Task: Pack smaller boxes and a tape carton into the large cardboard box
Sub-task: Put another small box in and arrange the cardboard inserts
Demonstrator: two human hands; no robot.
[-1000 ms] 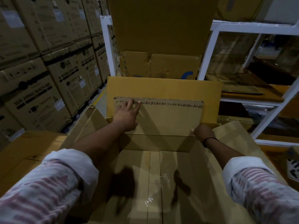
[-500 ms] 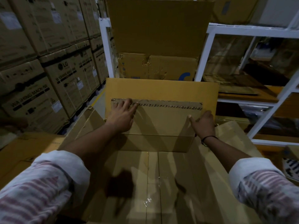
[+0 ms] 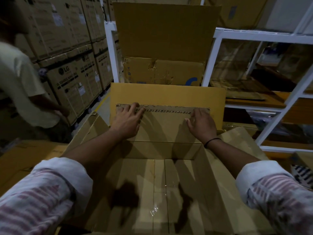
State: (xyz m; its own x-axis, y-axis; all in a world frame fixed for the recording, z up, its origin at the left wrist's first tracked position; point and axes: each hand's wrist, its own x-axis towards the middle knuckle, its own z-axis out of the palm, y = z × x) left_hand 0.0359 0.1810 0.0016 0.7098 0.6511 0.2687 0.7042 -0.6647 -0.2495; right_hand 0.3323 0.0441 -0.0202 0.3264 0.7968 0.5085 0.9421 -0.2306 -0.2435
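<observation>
The large cardboard box (image 3: 169, 192) stands open and upright, plain brown inside. Its floor is bare, with a glinting taped seam down the middle. The far flap (image 3: 166, 126) is raised, its top edge torn to the corrugation. The side flaps (image 3: 88, 131) splay outward, creased.

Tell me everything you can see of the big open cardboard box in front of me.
The large cardboard box is brown corrugated card, open on top, nothing visible inside. Clear tape runs along its floor seam. The side flaps splay outward; the left one's edge is ragged. The far flap stands up, its top edge torn, with the left hand and right hand flat on it.
</observation>
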